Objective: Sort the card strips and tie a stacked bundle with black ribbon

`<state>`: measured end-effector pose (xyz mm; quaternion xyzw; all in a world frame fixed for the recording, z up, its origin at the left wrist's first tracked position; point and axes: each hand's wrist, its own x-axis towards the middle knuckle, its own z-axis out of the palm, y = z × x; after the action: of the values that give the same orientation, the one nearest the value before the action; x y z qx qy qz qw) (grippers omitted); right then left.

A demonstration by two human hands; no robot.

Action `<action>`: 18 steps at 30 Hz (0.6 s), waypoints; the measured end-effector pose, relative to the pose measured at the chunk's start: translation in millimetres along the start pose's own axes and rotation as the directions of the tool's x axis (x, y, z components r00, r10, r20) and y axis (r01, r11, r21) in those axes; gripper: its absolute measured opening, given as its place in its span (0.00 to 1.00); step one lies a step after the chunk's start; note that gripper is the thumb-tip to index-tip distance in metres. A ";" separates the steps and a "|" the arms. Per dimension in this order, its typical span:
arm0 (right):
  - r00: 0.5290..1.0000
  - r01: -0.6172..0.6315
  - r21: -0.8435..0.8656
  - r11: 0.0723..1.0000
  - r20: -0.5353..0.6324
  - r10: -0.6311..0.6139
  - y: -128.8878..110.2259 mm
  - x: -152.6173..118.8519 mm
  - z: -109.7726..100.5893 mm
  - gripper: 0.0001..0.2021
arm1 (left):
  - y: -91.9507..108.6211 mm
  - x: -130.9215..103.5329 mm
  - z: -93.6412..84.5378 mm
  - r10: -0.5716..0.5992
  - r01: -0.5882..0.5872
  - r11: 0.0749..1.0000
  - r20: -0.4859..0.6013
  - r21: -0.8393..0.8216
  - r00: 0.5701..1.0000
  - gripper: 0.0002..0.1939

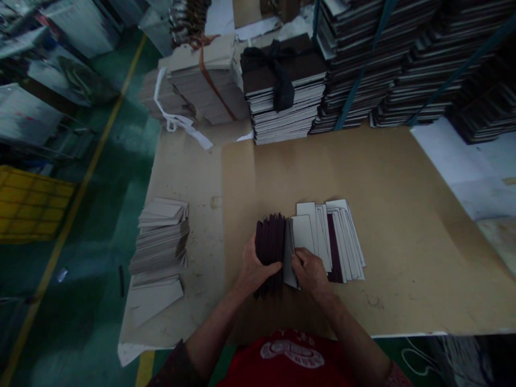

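My left hand [256,271] is wrapped round the near left side of a dark purple bundle of thin pieces [269,244], its thumb lying across them. My right hand [310,269] pinches the edge of a grey-white card [288,258] that leans against the bundle's right side. To the right, several white cards [346,242] with dark edges lie overlapped in a fanned row, and one dark purple piece [335,250] shows among them.
A stack of pale cards [161,242] lies at the table's left. Along the back stand tied bundles of beige board [209,80], dark-covered boards [282,91] and tall strapped dark stacks [371,64]. A yellow crate [34,204] is on the green floor.
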<state>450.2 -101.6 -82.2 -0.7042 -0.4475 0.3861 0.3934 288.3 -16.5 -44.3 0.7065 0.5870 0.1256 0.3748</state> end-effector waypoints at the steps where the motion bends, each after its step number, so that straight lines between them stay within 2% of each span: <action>1: 0.999 0.002 -0.078 0.997 -0.037 -0.005 0.8 -1.7 0.2 0.18 | -0.3 -0.2 -0.2 -0.007 0.007 1.000 0.001 -0.001 1.000 0.55; 4: 0.976 -0.017 -0.286 0.958 -0.212 -0.046 1.0 -6.8 -2.3 0.16 | -0.8 -0.6 -2.0 -0.033 0.033 0.999 0.017 -0.027 0.999 0.56; 7: 0.944 -0.022 -0.339 0.941 -0.317 -0.093 -6.0 -7.7 -6.0 0.19 | -1.5 -0.1 -4.2 -0.043 0.047 0.996 0.048 -0.080 0.998 0.57; 9: 0.962 0.018 -0.232 0.972 -0.259 -0.080 -13.7 -4.9 -5.1 0.19 | -2.3 0.3 -5.1 -0.055 0.062 0.992 0.057 -0.110 0.997 0.56; 11: 0.990 0.017 -0.051 0.999 -0.137 -0.024 -20.5 -0.7 -0.3 0.18 | -3.3 0.4 -5.2 -0.064 0.071 0.988 0.053 -0.139 0.997 0.54; 14: 0.991 -0.134 0.161 0.978 0.003 0.135 -24.0 5.1 9.6 0.21 | -4.5 0.0 -4.7 -0.076 0.085 0.980 0.056 -0.181 0.996 0.52; 18: 0.953 -0.302 0.240 0.923 0.083 0.290 -19.5 8.7 14.3 0.23 | -6.0 -0.2 -4.5 -0.104 0.116 0.972 0.070 -0.204 0.992 0.53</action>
<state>433.6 -84.8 -71.9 -0.6993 -0.2928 0.5105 0.4058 281.1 -14.7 -45.2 0.6333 0.5979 0.1443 0.4698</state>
